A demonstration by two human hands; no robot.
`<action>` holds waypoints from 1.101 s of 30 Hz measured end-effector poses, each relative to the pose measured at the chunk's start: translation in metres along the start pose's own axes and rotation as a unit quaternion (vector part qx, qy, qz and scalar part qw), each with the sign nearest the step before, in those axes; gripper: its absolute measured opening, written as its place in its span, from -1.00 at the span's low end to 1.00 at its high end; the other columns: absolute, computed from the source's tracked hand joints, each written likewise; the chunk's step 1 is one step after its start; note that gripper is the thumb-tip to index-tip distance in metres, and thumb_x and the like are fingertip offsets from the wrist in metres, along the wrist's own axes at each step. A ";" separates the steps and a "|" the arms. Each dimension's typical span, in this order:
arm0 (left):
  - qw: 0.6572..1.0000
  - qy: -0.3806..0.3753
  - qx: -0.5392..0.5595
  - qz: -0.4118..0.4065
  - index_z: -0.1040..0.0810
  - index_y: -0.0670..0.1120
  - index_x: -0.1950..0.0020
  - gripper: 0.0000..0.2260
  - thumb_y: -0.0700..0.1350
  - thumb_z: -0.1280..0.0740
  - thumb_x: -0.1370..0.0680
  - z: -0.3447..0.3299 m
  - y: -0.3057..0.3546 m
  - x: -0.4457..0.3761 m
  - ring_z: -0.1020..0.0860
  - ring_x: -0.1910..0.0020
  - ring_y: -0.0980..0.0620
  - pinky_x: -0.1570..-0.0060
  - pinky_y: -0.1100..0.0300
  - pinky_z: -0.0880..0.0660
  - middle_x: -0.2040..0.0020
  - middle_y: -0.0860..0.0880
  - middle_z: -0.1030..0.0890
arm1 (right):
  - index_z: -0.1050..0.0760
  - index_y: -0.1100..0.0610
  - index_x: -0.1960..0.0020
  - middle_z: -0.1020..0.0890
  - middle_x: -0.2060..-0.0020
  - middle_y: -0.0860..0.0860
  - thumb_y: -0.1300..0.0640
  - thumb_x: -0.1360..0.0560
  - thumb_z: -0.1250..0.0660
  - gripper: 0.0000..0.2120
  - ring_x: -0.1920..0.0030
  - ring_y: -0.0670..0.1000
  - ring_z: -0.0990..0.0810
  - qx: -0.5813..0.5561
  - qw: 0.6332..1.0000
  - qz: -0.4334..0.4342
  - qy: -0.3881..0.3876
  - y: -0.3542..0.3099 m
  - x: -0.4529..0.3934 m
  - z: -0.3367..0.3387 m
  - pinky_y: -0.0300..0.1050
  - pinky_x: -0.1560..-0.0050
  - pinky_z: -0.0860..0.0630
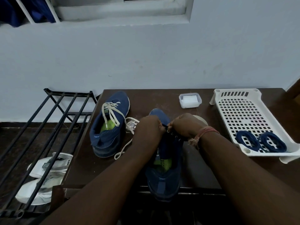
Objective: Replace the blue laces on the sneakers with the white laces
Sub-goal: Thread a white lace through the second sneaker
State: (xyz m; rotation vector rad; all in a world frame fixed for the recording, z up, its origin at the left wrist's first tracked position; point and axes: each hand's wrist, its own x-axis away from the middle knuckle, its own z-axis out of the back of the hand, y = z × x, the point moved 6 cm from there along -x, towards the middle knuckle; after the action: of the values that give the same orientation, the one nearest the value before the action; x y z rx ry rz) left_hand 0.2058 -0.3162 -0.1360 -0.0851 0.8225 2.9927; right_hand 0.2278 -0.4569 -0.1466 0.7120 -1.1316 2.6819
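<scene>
Two blue sneakers stand on the brown table [203,168]. The left sneaker [108,127] carries a white lace [112,111] threaded loosely, its ends trailing over the table. The near sneaker [164,172] sits in front of me with bare eyelets showing. My left hand [147,129] and my right hand [186,125] meet over its upper eyelets, fingers curled and pinching there; a white lace end seems to show between them. Another stretch of white lace [129,125] lies by my left hand. Two coiled blue laces [259,142] rest in the white tray [227,103].
A small clear lidded box [190,100] stands at the table's back, against the wall. A black metal shoe rack [48,127] stands left of the table, with white sneakers [42,181] on the floor beneath it. The near sneaker's heel overhangs the table's front edge.
</scene>
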 end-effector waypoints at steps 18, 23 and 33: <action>0.989 -0.102 -0.015 0.102 -0.70 0.12 -0.03 -0.82 0.00 -0.31 -0.55 0.019 0.005 0.007 -0.58 -0.13 -0.03 0.04 0.14 -0.34 -0.06 0.11 -0.67 | -0.58 0.24 -0.14 -0.65 -0.08 0.17 0.12 -0.58 -0.23 -0.74 0.03 0.07 -0.63 0.135 0.990 0.033 0.023 -0.008 0.000 -0.014 -0.26 0.26 -0.43; 0.994 -0.020 0.037 0.105 -0.63 0.05 0.10 -0.84 -0.06 -0.24 -0.49 0.060 -0.014 -0.001 -0.63 0.03 -0.08 -0.09 -0.01 -0.55 0.07 0.04 -0.68 | -0.40 0.12 0.09 -0.61 0.10 0.26 0.30 -0.55 -0.18 -0.88 0.04 0.26 -0.66 -0.401 0.865 0.179 0.243 -0.035 0.019 0.068 0.08 0.00 -0.62; 0.918 -0.276 0.161 0.236 -0.65 -0.19 -0.08 -0.61 0.06 -0.56 -0.43 0.041 -0.030 0.016 -0.66 0.07 -0.11 0.11 0.06 -0.67 0.00 -0.17 -0.67 | -0.60 0.20 0.08 -0.65 0.21 0.07 0.21 -0.52 -0.32 -0.90 0.22 0.06 -0.59 0.118 0.981 0.117 0.104 -0.019 0.024 0.019 -0.23 0.25 -0.45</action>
State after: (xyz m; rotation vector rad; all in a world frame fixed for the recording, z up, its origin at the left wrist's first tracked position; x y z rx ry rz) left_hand 0.1896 -0.2688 -0.1175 1.0550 1.3744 2.9353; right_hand 0.2190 -0.4579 -0.1116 0.3300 -0.9065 3.0365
